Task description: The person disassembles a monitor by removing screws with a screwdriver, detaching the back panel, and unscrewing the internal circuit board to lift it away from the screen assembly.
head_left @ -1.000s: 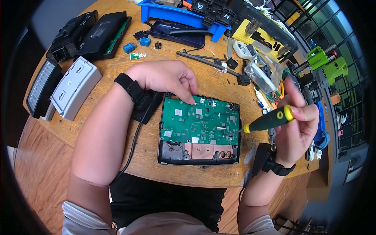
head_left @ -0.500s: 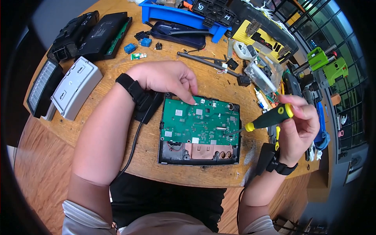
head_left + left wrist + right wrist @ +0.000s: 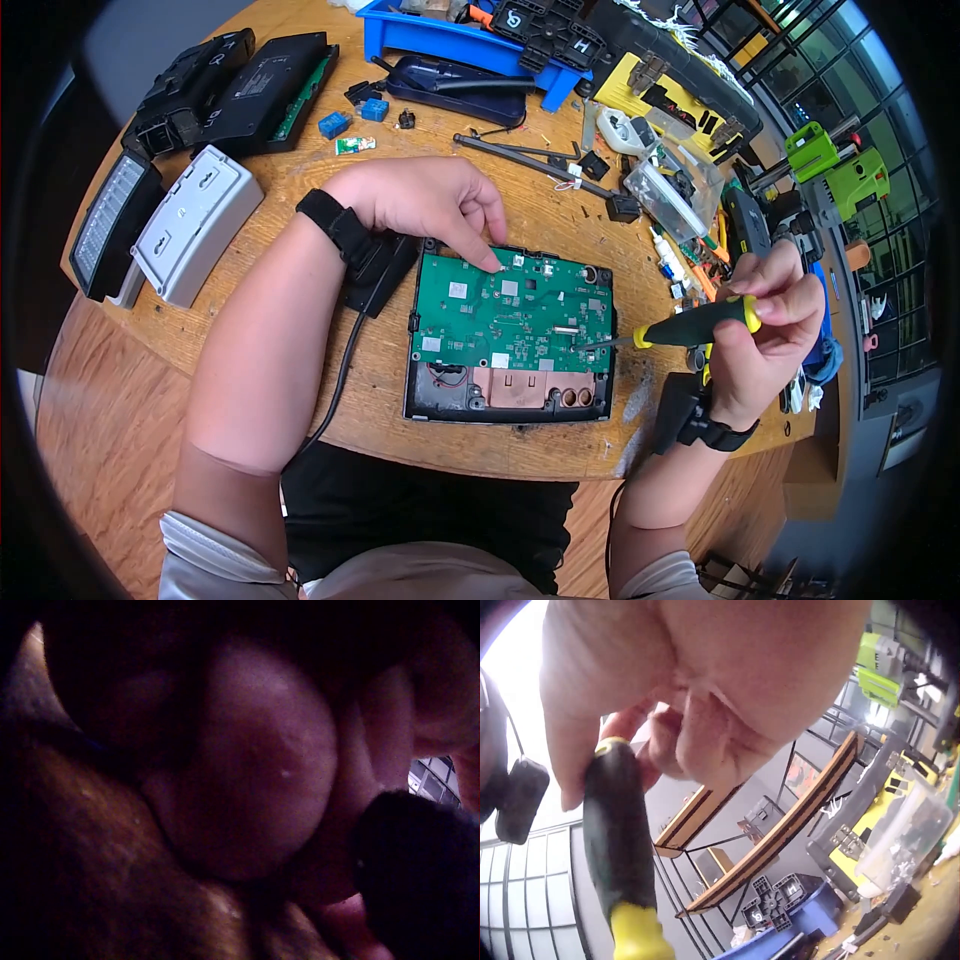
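Green flat board (image 3: pixel 455 318), left hand (image 3: pixel 420 205) touching; right hand (image 3: pixel 765 358) grips bulbous screwdriver (image 3: pixel 690 326).

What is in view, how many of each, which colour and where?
Circuit board: one, green, inside casing
Casing: one, black, on wooden table
Screwdriver: one, green-yellow, over board's right part
Tray: one, blue, far side
Blocks: two, blue, beyond left wrist
Box: one, pale grey, left
Other devices: several, black, left
Toolbox: one, black-yellow, far right
Loose parts: uncountable, mixed colours, right
Left grip: one, at board's far edge
Right grip: one, on screwdriver handle
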`<state>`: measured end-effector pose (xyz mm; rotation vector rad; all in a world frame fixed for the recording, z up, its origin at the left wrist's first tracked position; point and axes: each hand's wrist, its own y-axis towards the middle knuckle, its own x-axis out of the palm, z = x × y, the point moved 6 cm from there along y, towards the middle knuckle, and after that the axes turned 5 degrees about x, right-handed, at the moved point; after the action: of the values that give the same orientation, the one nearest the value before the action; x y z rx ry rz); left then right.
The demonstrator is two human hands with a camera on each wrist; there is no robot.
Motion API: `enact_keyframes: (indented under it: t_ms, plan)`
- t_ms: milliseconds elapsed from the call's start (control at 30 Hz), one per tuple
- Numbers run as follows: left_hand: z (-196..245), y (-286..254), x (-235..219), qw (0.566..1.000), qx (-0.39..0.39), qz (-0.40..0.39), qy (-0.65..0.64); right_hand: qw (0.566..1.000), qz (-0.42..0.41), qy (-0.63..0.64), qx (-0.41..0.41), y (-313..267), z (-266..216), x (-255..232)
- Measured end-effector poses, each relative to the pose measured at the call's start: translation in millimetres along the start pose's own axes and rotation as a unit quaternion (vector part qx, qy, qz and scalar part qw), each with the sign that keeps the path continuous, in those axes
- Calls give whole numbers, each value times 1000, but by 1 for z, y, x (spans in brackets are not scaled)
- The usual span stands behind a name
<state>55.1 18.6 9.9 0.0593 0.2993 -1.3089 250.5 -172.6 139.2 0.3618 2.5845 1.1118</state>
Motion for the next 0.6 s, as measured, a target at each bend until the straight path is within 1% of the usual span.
enact_keyframes:
  t_ms: [133, 167, 233, 300, 367, 400, 433, 500, 533, 567, 600]
  plan:
    - [0, 0, -1, 1000, -1, 2, 4, 999, -22, -48, 5, -1, -3, 4]
    - [1, 0, -1, 1000, -1, 3, 5, 999, -16, -12, 43, -2, -4, 9]
    - [0, 0, -1, 1000, -5, 1, 3, 993, 7, -7, 114, -8, -4, 5]
    - [-2, 0, -1, 1000, -3, 0, 3, 993, 9, 14, 115, -10, -3, -2]
    - [-2, 0, -1, 1000, 0, -1, 3, 997, -65, -10, 52, -5, -6, 1]
    - [-1, 0, 0, 1000, -1, -2, -1, 999, -26, -43, 7, -3, -5, -2]
    - [-1, 0, -1, 1000, -2, -3, -4, 999, -26, -43, 7, -2, -3, -1]
    - [-1, 0, -1, 1000, -1, -3, 0, 997, 6, -81, -9, -1, -2, -2]
    - [-1, 1, -1, 1000, -1, -3, 4, 996, -4, -85, -23, 0, -3, -1]
    - [-1, 1, -1, 1000, 0, -2, 5, 996, -4, -84, -25, 0, -7, 1]
    - [0, 0, -1, 1000, -5, -1, 2, 999, 17, -39, 31, 0, -9, 2]
